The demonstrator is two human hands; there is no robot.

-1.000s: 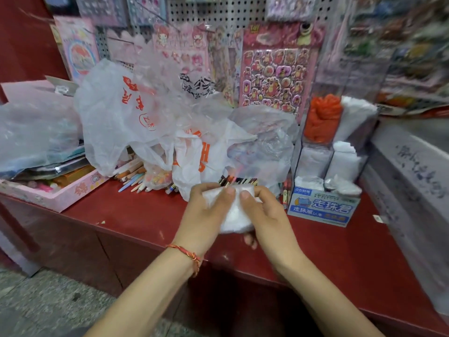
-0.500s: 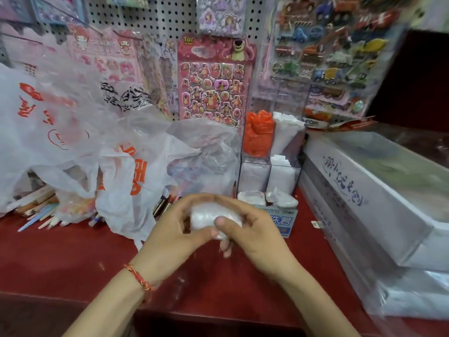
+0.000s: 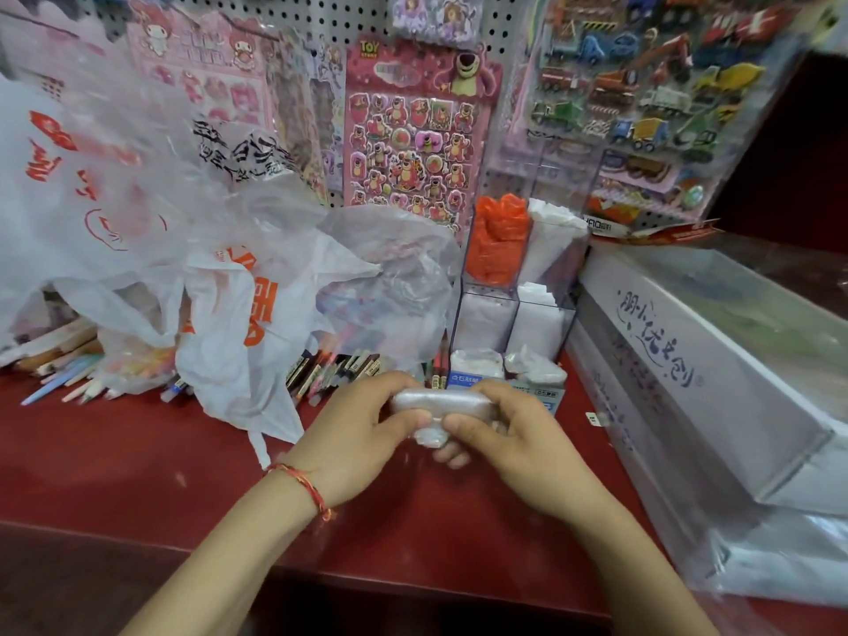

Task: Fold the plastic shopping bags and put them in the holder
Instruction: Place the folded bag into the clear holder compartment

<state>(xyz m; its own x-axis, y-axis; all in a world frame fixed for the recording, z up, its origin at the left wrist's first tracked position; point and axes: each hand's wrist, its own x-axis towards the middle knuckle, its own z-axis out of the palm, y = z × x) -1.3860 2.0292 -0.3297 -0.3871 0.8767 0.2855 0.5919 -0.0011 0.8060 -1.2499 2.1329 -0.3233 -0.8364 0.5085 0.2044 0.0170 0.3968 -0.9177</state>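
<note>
Both hands, left [image 3: 353,445] and right [image 3: 514,440], pinch a folded bag [image 3: 438,406] above the counter [image 3: 137,475]. Behind, holder [image 3: 514,286]: orange bags [image 3: 500,241] and white bags [image 3: 548,241] in upper compartments, white below.

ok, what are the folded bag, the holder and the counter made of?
The folded bag looks like thin plastic film: translucent white, faintly glossy, crinkled into a wad. The holder is clear rigid plastic, probably acrylic, with see-through walls and straight sharp edges. The counter is a hard red surface, semi-gloss and scuffed; painted wood or laminate, can't tell.
</note>
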